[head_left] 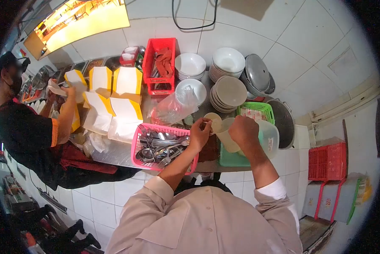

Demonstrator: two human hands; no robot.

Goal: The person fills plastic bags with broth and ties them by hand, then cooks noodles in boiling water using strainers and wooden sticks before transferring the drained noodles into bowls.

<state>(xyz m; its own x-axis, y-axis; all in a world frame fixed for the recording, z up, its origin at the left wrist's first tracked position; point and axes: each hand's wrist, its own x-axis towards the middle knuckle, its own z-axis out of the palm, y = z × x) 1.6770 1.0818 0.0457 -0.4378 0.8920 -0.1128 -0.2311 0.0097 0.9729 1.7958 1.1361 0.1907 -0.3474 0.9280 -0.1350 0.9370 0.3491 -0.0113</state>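
Observation:
My left hand (200, 133) has its fingers pinched at the edge of a small pale round cup (214, 121). Closed in a fist, my right hand (244, 132) grips the rim of a larger cream-coloured cup (228, 139), which is tilted beside the small one. Below my right hand lies a green tray (230, 160). A translucent plastic container (269, 139) stands to its right. Left of my hands, a pink basket (135, 146) holds forks and spoons (158, 146).
Stacked white bowls (229, 59) and plates (229, 91) stand behind, beside metal pots (257, 72) and a green basket (257, 108). A red cutlery bin (159, 44) and several open yellow-white boxes (126, 112) are at left. A co-worker (29, 127) stands there.

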